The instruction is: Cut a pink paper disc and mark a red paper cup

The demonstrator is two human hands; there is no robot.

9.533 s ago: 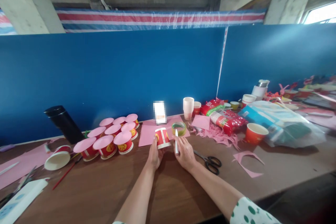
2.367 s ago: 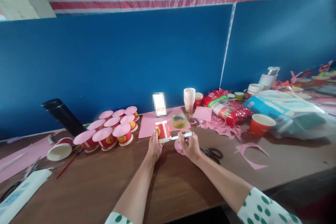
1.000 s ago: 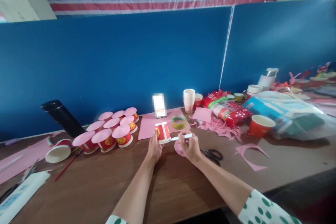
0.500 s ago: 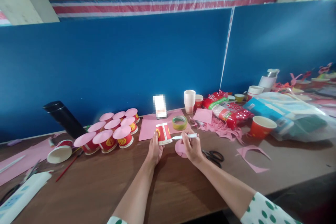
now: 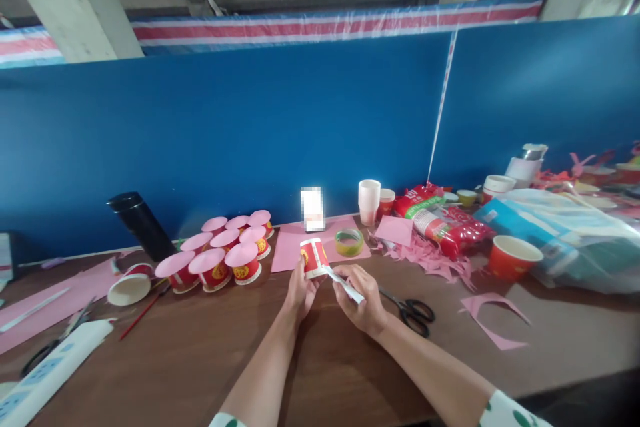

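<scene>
My left hand (image 5: 301, 288) is closed around a red paper cup (image 5: 315, 259) with a white stripe and yellow print, held bottom-up a little above the table. In my right hand (image 5: 365, 300) is a white pen-like tube (image 5: 345, 283), whose tip meets or nearly meets the cup's lower right side. Black-handled scissors (image 5: 417, 315) lie just right of that hand. Behind the cup are a roll of tape (image 5: 349, 242) and a pink paper sheet (image 5: 287, 250). To the left, several upturned red cups (image 5: 243, 272) carry pink paper discs (image 5: 241, 254) on top.
A black bottle (image 5: 143, 227) leans at the left near a tipped cup (image 5: 131, 287). White stacked cups (image 5: 369, 201), a red packet (image 5: 445, 223), pink scraps (image 5: 425, 260), an orange cup (image 5: 513, 259) and a plastic bag (image 5: 575, 240) crowd the right. A blue partition (image 5: 280, 120) stands behind.
My right hand has turned the white tube from nearly level to slanting, its back end now lower. The pink disc once visible beneath that hand no longer shows. The view has shifted slightly.
</scene>
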